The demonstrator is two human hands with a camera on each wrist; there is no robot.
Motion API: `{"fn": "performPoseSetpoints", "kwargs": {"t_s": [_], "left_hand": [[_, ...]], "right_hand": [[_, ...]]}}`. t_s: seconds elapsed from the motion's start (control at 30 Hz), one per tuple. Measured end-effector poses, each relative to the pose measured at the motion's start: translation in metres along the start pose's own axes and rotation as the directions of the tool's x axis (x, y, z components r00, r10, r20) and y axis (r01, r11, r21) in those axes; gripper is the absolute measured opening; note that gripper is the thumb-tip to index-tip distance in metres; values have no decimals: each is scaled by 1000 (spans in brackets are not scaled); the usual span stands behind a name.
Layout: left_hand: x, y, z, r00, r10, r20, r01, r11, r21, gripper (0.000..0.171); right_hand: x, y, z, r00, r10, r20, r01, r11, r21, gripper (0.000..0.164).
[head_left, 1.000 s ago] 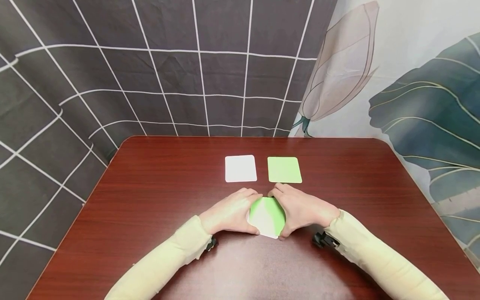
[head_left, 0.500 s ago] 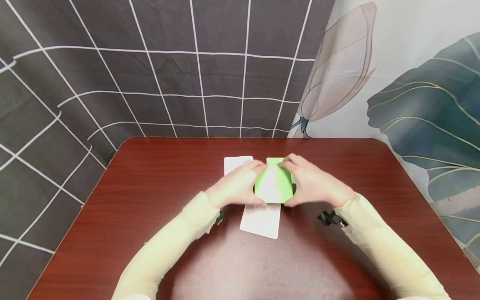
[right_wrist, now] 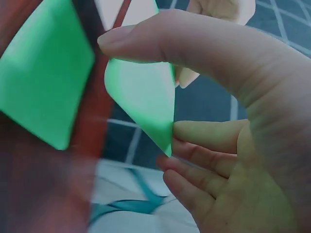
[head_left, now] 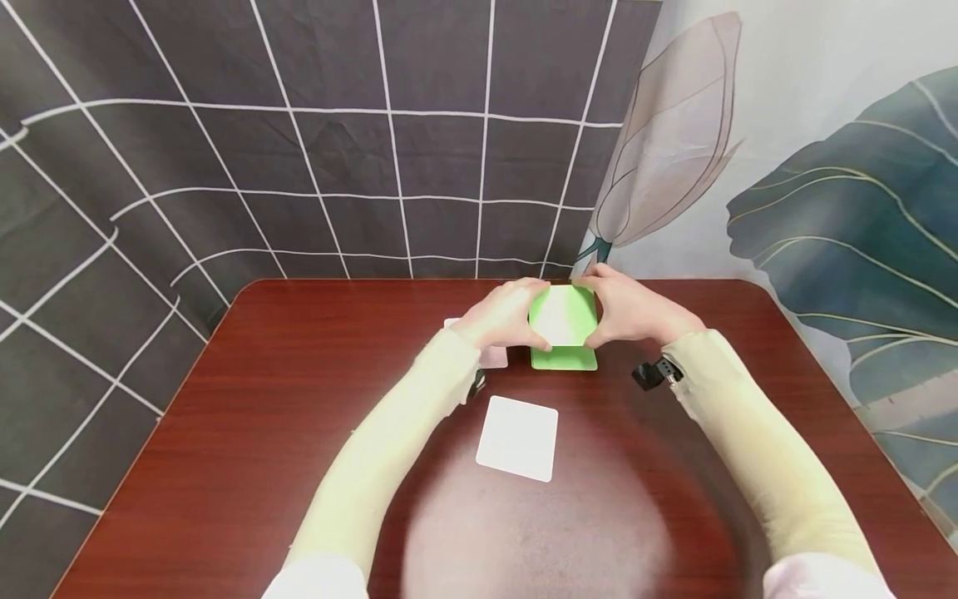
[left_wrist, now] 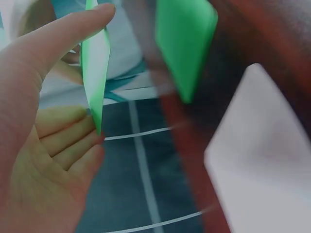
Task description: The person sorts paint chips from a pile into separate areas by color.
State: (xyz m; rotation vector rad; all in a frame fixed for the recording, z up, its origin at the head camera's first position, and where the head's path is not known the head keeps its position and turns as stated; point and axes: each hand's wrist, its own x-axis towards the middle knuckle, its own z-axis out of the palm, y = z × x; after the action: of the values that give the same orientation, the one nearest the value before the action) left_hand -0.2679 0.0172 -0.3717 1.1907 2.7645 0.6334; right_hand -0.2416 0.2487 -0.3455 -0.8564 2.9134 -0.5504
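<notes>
A square green card [head_left: 563,316] with rounded corners is raised off the table between my two hands. My left hand [head_left: 509,316] pinches its left corners between thumb and fingers, and my right hand [head_left: 629,306] does the same on the right. Glare whitens part of its face. Behind and below it, a second green card [head_left: 564,358] lies on the table; in the right wrist view a gap parts this lower green card [right_wrist: 46,77] from the held one [right_wrist: 141,92]. Left of these, a white card [head_left: 494,358] is mostly covered by my left hand.
Another white card [head_left: 517,438] lies slightly turned on the reddish-brown table [head_left: 299,374], nearer to me. Past the table's back edge hang a dark gridded curtain [head_left: 441,158] and a pale curtain with leaf print [head_left: 846,200].
Both hands have lifted the green card off the white card in front and carried it away from me, over the green card at the back. The white card underneath is uncovered.
</notes>
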Motion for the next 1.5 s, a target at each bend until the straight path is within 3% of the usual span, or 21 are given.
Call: {"fn": "performPoseSetpoints", "kwargs": {"t_s": [0.2,0.37,0.6,0.8,0.97,1.1,1.23,1.5], "left_hand": [[4,-7,29,995,-49,86,52,998,-36,95],[2,-10,41,986,-89,143,102,991,-87,98],[0,-13,40,988,-73,138,88,990,-106,100],[-10,-6,24,995,-57,82,65,992,-106,102],[-29,-2,7,1000,-20,7,21,997,-81,103],[-52,1,0,1000,16,-13,-17,998,-64,105],[-78,6,5,998,52,19,-51,997,-59,105],[-121,13,29,987,116,112,-112,993,-39,104]], "right_hand": [[3,21,28,994,45,101,-50,998,45,85],[4,27,42,987,58,149,-67,996,58,83],[4,27,45,986,66,156,-74,996,50,85],[-1,13,35,995,72,75,-75,996,41,96],[-13,-7,25,998,68,-5,-68,997,37,99],[-24,-22,25,996,42,-74,-39,998,43,98],[-36,-39,34,995,6,-105,-1,999,44,97],[-57,-70,64,1000,-28,-13,29,999,35,96]]}}
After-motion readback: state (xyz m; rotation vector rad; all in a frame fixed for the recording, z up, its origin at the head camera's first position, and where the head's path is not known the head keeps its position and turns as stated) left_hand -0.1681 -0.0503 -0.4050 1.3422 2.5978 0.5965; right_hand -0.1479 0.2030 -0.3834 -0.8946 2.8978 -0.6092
